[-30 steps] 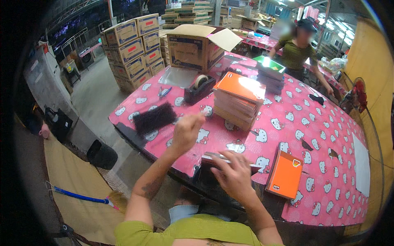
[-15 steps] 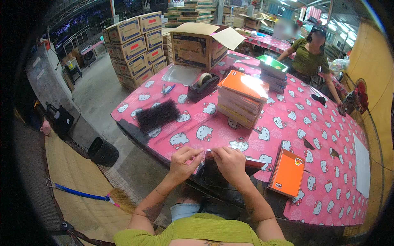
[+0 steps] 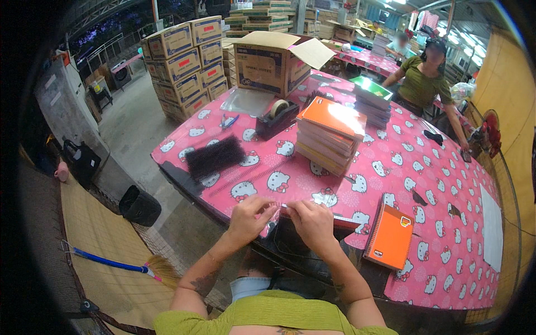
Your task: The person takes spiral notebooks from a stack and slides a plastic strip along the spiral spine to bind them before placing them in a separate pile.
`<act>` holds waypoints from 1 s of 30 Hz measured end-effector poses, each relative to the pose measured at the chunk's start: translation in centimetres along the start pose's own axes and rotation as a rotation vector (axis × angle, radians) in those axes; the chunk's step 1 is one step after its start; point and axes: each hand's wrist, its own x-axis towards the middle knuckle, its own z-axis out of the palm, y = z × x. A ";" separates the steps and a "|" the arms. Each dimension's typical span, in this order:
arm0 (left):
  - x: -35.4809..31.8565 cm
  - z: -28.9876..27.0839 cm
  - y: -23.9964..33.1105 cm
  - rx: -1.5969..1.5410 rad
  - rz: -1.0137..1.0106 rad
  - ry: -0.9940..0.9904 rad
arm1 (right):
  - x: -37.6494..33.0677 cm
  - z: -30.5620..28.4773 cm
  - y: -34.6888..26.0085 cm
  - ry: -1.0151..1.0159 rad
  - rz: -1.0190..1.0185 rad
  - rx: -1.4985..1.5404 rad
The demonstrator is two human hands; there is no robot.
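We are pinching a notebook-like stack [image 3: 347, 223] at the near edge of the surface [image 3: 430, 207] with our right hand [image 3: 314, 224], left hand [image 3: 247, 221] curled alongside, grip unclear, and slackening could be letting it slip.

My desk [image 3: 181, 180] has a pink cover [image 3: 435, 234] with white cat faces. Another pink desk [image 3: 363, 58] is far back. I see a gray floor [image 3: 125, 120] on my left — and a yellow wall [image 3: 507, 95] on my right. Long lights [image 3: 479, 51] shine up high — it looks dark outside [image 3: 114, 23].

Head-worn fisheye, facing down, forward; pink table [image 3: 435, 237] near
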 end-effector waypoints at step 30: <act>4.3 0.6 -0.2 0.302 0.346 -0.362 | -0.9 -3.2 2.5 -0.215 0.035 0.009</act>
